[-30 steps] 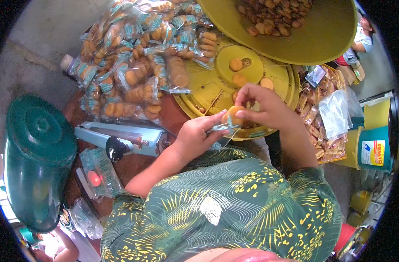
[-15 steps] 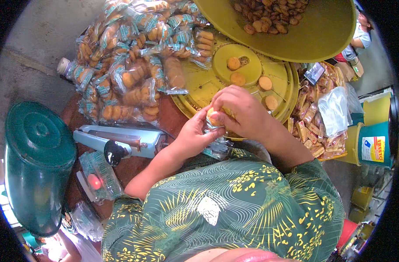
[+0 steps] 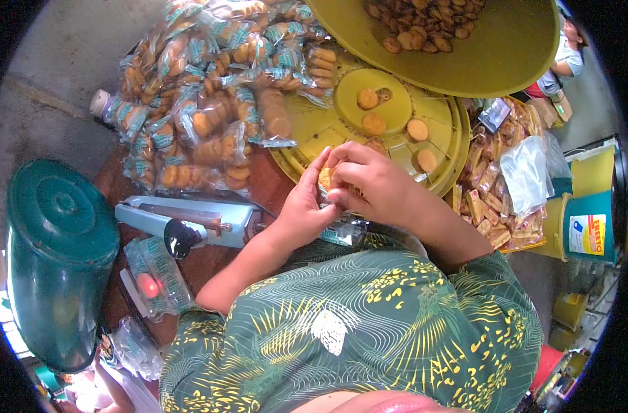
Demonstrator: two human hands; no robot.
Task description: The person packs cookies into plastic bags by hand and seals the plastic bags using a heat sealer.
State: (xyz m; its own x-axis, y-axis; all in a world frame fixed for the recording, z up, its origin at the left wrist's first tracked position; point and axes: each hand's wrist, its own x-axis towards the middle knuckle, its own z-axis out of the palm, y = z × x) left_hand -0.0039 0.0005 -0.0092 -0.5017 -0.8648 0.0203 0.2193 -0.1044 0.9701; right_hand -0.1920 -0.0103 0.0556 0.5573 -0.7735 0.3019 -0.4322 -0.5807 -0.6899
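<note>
My left hand (image 3: 306, 208) is closed around a small clear plastic bag with round cookies (image 3: 326, 179) in it, in front of my chest. The fingers of my right hand (image 3: 366, 180) bend over the bag's upper end and press on a cookie there. My fingers hide most of the bag. Just beyond my hands, several loose round cookies (image 3: 374, 124) lie on a yellow lid (image 3: 307, 127). More printed clear bags (image 3: 338, 233) lie under my hands by my shirt.
Filled cookie bags (image 3: 204, 117) are heaped at the back left. A yellow basin (image 3: 479, 72) of cookies tilts above the lid. A blue bag sealer (image 3: 235, 221) and a green lidded bin (image 3: 63, 227) stand left. Wrapped snacks (image 3: 482, 199) lie right. People are visible at the edges.
My right hand has shifted slightly toward my left, its fingers now lower over the cookie in the bag. My left fingers have straightened upward. The sealer and heaped bags stay put.
</note>
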